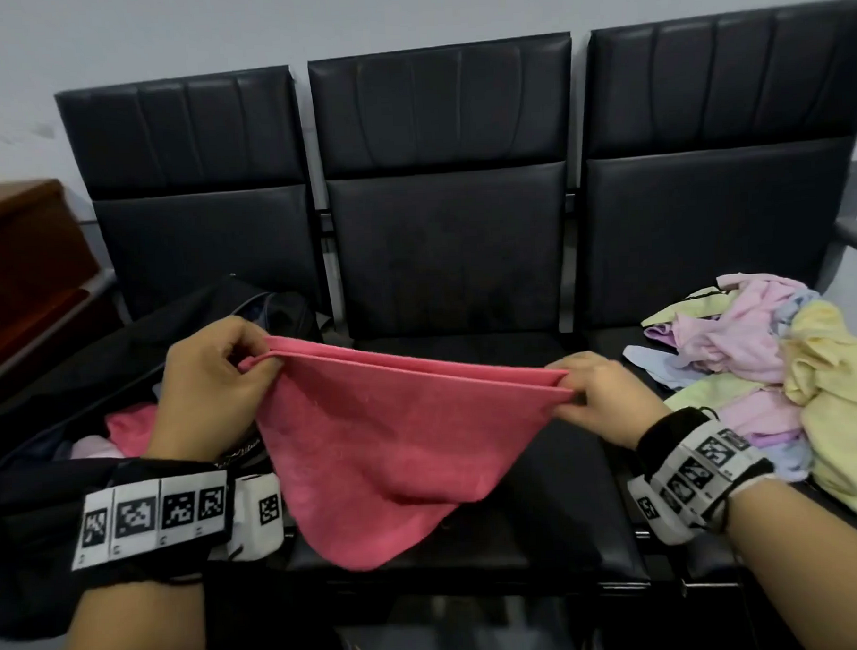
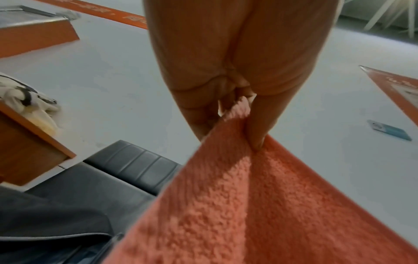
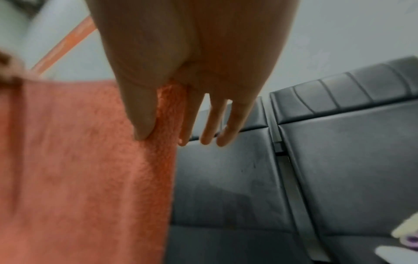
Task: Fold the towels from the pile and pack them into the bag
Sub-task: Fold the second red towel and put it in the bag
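Over the middle seat (image 1: 452,471), left hand (image 1: 208,383) and right hand (image 1: 601,396) each pinch a top corner of the pink towel (image 1: 392,449), doubled, hanging between them.

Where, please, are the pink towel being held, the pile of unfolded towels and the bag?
pink towel (image 1: 392,444): head view, middle of the hanging cloth.
pile of towels (image 1: 741,340): head view, pale pink towel near the top.
bag (image 1: 181,325): head view, its black upper flap.
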Demonstrator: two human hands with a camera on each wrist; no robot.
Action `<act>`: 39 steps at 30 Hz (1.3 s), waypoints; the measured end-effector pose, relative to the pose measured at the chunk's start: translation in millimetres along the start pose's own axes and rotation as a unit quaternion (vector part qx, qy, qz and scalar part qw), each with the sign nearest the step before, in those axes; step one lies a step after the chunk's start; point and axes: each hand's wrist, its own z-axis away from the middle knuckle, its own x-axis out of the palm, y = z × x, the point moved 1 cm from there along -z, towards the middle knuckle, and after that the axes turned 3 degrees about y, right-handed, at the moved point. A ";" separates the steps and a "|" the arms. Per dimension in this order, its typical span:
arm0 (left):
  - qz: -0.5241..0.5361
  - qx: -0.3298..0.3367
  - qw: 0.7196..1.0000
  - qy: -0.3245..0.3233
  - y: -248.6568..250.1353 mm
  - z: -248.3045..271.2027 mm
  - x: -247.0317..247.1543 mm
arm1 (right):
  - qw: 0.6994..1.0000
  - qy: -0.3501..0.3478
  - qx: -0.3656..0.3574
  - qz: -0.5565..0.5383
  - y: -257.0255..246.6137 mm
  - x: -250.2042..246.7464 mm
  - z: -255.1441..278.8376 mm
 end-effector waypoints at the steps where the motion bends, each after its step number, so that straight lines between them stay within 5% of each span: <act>1: -0.007 -0.013 1.000 0.010 -4.7 -1.2 -0.2 | 0.997 0.036 0.007 -0.073 -1.6 -8.4 -1.5; 8: 0.027 -0.054 0.997 0.040 -22.7 -9.2 4.7 | 0.946 0.060 0.038 -0.315 -15.9 -45.9 -12.7; 12: 0.056 -0.050 0.997 0.019 -28.6 -11.9 3.7 | 0.931 0.074 0.038 -0.355 -17.9 -57.8 -9.4; 17: 0.113 -0.062 0.991 0.028 -36.6 -13.6 -1.6 | 0.901 0.177 0.045 -0.393 -17.7 -72.1 -3.1; 31: 0.253 -0.096 0.962 0.026 -24.9 -19.4 16.6 | 0.891 0.313 0.103 -0.312 -9.7 -79.3 -16.4; 39: 0.104 -0.095 0.988 0.063 -32.9 -51.3 58.9 | 0.897 0.323 0.172 -0.249 11.7 -62.7 -61.9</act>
